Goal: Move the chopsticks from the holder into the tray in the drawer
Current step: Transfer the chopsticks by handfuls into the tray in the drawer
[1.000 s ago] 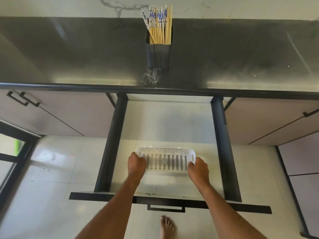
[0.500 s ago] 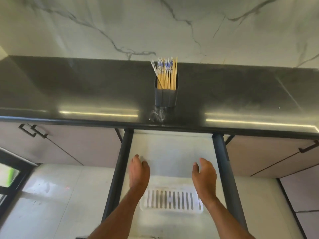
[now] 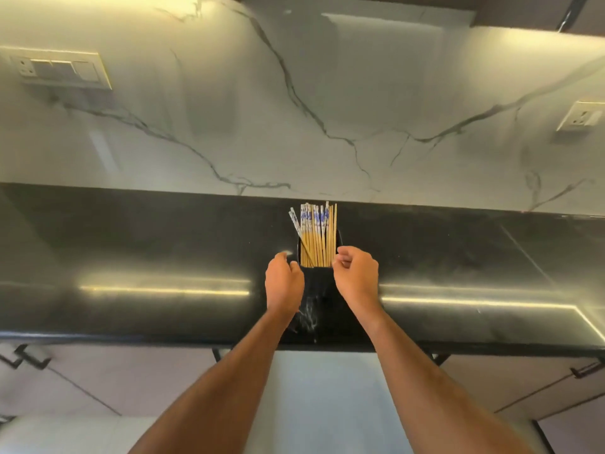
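Several wooden chopsticks [image 3: 317, 235] with blue-and-white tops stand upright in a black holder [image 3: 319, 277] on the dark countertop [image 3: 147, 250]. My left hand [image 3: 283, 285] hovers just left of the holder, fingers loosely curled and holding nothing. My right hand [image 3: 357, 276] is just right of the holder, its curled fingertips close to the chopsticks' right edge; nothing is gripped. The open drawer [image 3: 324, 401] shows below the counter edge between my forearms. The tray is out of view.
A marble backsplash [image 3: 327, 109] rises behind the counter, with a switch plate [image 3: 59, 68] at the left and a socket [image 3: 581, 116] at the right. Cabinet fronts with dark handles [image 3: 23, 355] flank the drawer.
Both hands left the tray in the drawer and rose to the counter, now on either side of the chopstick holder. The view tilted up, so the tray has dropped out of sight.
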Available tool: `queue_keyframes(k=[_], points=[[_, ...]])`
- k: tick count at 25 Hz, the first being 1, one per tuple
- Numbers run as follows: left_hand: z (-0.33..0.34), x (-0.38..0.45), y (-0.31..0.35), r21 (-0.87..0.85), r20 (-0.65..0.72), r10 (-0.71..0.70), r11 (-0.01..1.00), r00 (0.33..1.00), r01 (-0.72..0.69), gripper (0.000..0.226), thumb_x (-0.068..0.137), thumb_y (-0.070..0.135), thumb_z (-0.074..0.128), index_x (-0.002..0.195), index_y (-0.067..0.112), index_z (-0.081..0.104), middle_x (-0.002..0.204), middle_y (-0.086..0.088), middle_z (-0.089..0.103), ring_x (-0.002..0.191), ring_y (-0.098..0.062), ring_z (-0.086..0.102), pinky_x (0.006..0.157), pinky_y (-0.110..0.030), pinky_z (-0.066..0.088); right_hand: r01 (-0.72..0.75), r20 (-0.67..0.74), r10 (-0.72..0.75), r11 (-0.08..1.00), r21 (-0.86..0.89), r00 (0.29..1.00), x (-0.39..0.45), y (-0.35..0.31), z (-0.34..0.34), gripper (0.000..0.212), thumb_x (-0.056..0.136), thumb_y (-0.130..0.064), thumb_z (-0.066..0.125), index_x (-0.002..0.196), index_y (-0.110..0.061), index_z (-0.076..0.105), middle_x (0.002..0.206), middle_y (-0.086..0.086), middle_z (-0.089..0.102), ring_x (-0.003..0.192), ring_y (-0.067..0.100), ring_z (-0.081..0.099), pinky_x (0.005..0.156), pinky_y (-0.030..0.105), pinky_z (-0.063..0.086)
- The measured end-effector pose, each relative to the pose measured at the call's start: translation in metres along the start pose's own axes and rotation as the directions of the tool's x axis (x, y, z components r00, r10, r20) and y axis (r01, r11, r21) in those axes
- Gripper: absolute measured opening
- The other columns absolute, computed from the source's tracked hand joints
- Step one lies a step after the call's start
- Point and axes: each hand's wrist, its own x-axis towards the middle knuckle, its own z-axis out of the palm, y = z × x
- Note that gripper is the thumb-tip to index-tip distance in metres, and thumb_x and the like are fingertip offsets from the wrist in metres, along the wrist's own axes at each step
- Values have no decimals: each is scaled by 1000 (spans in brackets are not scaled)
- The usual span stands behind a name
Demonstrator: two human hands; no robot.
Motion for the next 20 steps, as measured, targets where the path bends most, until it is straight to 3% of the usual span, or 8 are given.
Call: queue_keyframes(k=[2,5,7,8,10,12,16,20], points=[[7,27,7,-8,16,-11,1000,1000,11,28,101,10,43,121,-5,56,118,-22,65,103,-35,63,68,-33,49,-22,55,23,1000,-18,998,25,-3,17,20,93,-3,67,112,-7,72,103,3,74,83,3,66,57,0,43],[16,67,13,-49,37,-51,997,998,53,37,102,12,44,136,0,49,130,-15,61,109,-27,62,81,-31,49,-57,158,59,998,-17,986,60,-4,45,27,93,-2,65,119,-8,69,113,6,72,105,15,69,73,8,45],[24,90,15,-59,52,-72,995,996,75,38,101,10,44,137,0,50,133,-15,60,115,-31,61,85,-35,50,-59,197,63,998,-22,978,77,0,62,25,94,-2,64,118,-7,69,110,6,71,106,17,69,80,16,50],[28,100,14,-65,61,-78,995,995,82,35,100,9,44,133,2,53,131,-13,62,112,-30,62,80,-31,50,-59,210,61,998,-17,976,85,2,70,23,95,-4,65,117,-8,68,107,3,69,104,16,68,82,19,52],[35,118,13,-92,85,-75,992,993,83,27,97,7,45,120,6,61,119,-11,67,95,-21,64,66,-23,46,-57,234,53,998,7,971,94,4,84,20,94,-10,69,114,-10,69,100,-3,67,98,13,67,85,24,56],[44,131,11,-136,114,-52,988,992,67,22,96,6,48,110,10,66,107,-6,70,86,-12,63,61,-20,45,-46,231,39,999,25,972,102,6,98,14,95,-15,69,109,-13,70,97,-3,69,92,11,67,86,30,59],[51,136,-1,-187,58,49,982,997,-38,19,98,9,56,98,17,73,89,4,73,77,-4,65,59,-8,47,7,194,-10,1000,16,981,108,7,115,10,97,-16,65,104,-14,72,93,-1,71,88,12,67,78,22,54],[48,134,-10,-189,-38,124,973,992,-129,17,92,15,73,108,17,77,101,4,71,90,-4,66,78,-10,49,36,187,-25,998,-51,982,110,9,120,12,94,-11,67,105,-12,73,88,-4,68,79,4,60,68,10,43]])
